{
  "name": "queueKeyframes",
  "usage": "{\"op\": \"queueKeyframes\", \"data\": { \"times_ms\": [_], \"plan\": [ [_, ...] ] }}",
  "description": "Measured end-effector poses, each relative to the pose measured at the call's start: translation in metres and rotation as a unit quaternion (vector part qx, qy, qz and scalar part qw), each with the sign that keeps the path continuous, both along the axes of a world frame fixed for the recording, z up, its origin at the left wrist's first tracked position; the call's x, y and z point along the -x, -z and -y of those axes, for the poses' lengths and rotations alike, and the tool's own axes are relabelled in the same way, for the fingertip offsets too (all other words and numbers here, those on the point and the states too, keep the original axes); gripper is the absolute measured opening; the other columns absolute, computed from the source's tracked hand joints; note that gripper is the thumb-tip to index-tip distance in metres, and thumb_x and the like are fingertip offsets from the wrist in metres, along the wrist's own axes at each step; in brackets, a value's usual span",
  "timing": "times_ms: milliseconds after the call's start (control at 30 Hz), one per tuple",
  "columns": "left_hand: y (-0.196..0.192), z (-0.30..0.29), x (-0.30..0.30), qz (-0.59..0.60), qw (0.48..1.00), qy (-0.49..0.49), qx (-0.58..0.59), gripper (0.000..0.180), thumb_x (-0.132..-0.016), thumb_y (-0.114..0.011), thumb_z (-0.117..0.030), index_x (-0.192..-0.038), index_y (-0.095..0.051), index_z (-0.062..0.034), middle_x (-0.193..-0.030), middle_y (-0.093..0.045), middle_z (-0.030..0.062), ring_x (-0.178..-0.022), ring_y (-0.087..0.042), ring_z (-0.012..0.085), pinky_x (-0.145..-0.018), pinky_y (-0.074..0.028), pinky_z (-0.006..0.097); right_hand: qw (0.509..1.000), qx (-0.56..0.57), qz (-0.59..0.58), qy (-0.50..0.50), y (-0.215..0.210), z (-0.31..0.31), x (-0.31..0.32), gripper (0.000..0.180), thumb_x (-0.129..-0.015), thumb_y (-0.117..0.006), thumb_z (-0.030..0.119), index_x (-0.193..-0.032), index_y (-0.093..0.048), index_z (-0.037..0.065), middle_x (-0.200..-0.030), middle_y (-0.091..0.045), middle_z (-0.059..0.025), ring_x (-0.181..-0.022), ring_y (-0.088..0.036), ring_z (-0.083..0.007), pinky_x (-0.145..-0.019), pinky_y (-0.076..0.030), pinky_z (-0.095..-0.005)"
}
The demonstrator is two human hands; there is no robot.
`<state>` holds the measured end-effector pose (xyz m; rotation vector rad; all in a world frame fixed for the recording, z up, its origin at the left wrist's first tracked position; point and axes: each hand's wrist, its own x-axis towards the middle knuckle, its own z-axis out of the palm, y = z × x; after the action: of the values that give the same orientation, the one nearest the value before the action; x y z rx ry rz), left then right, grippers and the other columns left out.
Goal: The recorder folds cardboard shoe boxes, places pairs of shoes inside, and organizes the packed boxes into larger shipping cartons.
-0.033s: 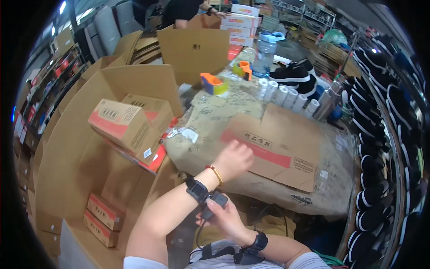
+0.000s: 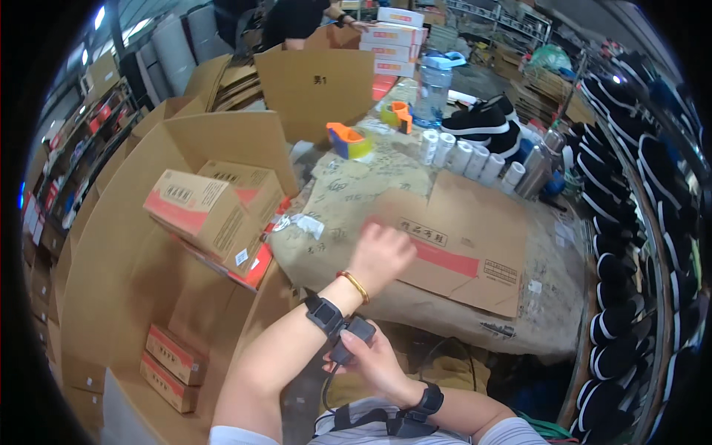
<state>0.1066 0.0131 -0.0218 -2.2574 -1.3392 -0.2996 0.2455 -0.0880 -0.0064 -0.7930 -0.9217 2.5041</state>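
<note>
In the head view, the left hand point(image 2: 383, 252) is curled into a loose, blurred fist with nothing visible in it, above the bench point(image 2: 304, 252). The right hand point(image 2: 378, 363) pinches a small black box point(image 2: 354, 340) beside the left wrist's black strap point(image 2: 323, 315), low in the frame's centre. Its long axis slants from lower left to upper right, the cable point(image 2: 327, 389) hanging below its lower end. Best keep the left forearm steady, the pinch firm and the cable slack.
</note>
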Motion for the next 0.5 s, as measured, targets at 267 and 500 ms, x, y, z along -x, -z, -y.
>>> {"op": "queueKeyframes", "data": {
  "times_ms": [267,500],
  "plan": [
    [0.014,-0.043,-0.014,0.614,0.77,-0.161,0.063,0.026,-0.082,-0.063,-0.001,-0.107,-0.063,-0.0059,-0.096,-0.064,0.0065,-0.079,-0.063,0.013,-0.07,-0.051,0.025,0.996,-0.042,-0.073,0.022,0.015,-0.039,-0.03,0.023,-0.094,-0.059,0.019,-0.105,-0.045,0.005,-0.088,-0.063,-0.0084,-0.074,-0.065,-0.0153,-0.062,-0.056,-0.0285],
    [0.043,-0.036,-0.083,0.802,0.562,-0.038,0.199,0.022,-0.088,-0.062,-0.007,-0.108,-0.06,-0.0004,-0.095,-0.064,0.0028,-0.086,-0.058,0.009,-0.077,-0.048,0.026,0.935,-0.168,0.03,0.31,0.018,-0.149,-0.107,0.018,-0.099,-0.05,0.026,-0.09,-0.053,0.01,-0.074,-0.06,-0.0005,-0.063,-0.054,-0.0085,-0.056,-0.045,-0.0224]
  ]
}}
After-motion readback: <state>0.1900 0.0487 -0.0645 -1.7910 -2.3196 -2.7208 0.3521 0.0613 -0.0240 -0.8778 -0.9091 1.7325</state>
